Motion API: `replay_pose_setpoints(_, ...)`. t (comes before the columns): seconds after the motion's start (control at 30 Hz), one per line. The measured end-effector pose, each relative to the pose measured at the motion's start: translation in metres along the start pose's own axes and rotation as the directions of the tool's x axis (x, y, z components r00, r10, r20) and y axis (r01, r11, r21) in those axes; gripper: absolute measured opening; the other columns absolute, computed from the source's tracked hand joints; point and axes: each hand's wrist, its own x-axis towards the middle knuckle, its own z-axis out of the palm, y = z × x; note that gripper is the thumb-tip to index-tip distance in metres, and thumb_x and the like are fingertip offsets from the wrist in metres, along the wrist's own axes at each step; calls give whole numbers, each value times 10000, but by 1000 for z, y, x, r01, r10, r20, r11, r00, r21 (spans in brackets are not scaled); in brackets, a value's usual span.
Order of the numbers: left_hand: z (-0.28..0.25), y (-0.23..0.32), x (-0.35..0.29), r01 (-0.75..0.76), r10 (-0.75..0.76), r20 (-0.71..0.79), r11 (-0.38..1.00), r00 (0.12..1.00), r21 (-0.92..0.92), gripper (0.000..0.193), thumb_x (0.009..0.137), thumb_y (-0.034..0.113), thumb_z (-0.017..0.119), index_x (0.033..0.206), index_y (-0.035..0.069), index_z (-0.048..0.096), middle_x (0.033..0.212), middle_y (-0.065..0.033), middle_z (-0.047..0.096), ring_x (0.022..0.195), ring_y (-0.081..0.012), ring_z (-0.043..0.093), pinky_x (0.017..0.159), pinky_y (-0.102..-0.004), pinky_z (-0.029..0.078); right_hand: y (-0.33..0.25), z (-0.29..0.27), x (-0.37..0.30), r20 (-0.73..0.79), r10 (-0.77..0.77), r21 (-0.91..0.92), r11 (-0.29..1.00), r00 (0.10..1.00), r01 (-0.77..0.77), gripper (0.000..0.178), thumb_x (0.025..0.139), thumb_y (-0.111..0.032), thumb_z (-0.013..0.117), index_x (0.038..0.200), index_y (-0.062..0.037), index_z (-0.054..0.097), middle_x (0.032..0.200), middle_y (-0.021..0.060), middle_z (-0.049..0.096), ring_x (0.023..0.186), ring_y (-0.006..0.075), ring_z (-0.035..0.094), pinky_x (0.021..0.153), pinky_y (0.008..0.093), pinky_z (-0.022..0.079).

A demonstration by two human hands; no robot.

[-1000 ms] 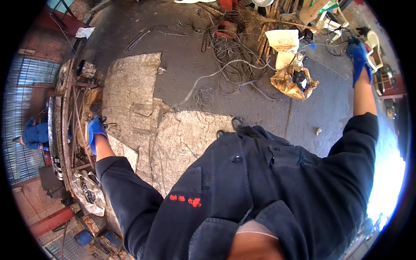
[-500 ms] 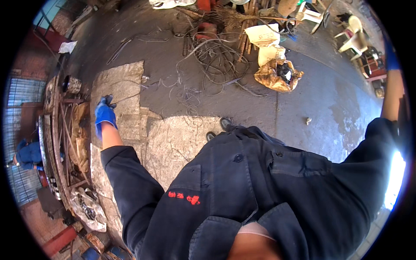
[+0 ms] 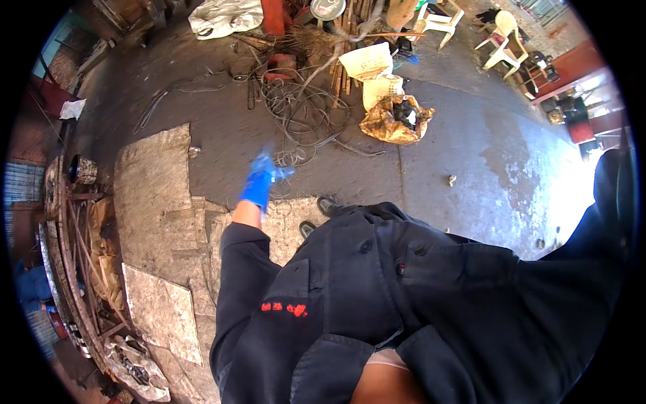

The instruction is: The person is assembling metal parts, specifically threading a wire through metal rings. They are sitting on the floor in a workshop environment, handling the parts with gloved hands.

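My left hand [image 3: 261, 180], in a blue glove, is stretched forward over the floor near the edge of the mats. Motion smears its fingertips, but the thumb stands apart from the fingers and nothing shows in the hand. Just beyond it lie thin loops of wire [image 3: 296, 157], with a larger tangle of wire or cable [image 3: 296, 111] behind them. I cannot make out any contact between hand and wire. On the right, my dark sleeve [image 3: 605, 202] reaches out to the picture's rim; my right hand is out of sight.
Worn mats [image 3: 151, 168] cover the floor at left beside a metal frame [image 3: 74, 249]. An open yellowish sack [image 3: 397, 121] with dark contents stands ahead, near bundled sticks [image 3: 343, 74]. Plastic chairs [image 3: 506, 47] are at far right. A person in blue [image 3: 32, 284] is at the left edge.
My left hand has swung rightward from above the mats, and the wire strand beside it there is gone from the mat. My right glove has left the view. The whole view has shifted.
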Motion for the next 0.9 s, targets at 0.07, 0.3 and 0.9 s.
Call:
replay_pose_setpoints(0.07,24,20,9,-69,60,60,986,996,151,1115,635,438,883,1523,103,297,1523,-202,356,1347,-337,443,1119,-402,387,1,-7,-6,-6,40,23,999,999,-40,177,904,-48,580,1062,-51,660,937,83,692,761,174,587,700,286,474)
replay_pose_setpoints(0.3,99,59,43,-266,228,156,914,961,306,876,698,332,861,1438,121,442,1465,-170,435,1312,-298,467,1087,-380,411,39,-48,-34,-65,249,94,966,966,-243,146,906,-67,591,1029,-59,669,899,85,691,699,166,568,646,281,463)
replay_pose_setpoints(0.9,-224,116,82,-169,188,-19,830,982,-531,186,934,232,645,891,66,714,843,-37,694,765,-156,620,721,-330,491,223,1,-123,98,807,565,436,582,-701,88,911,-115,617,946,-82,691,802,89,687,540,145,517,508,268,433)
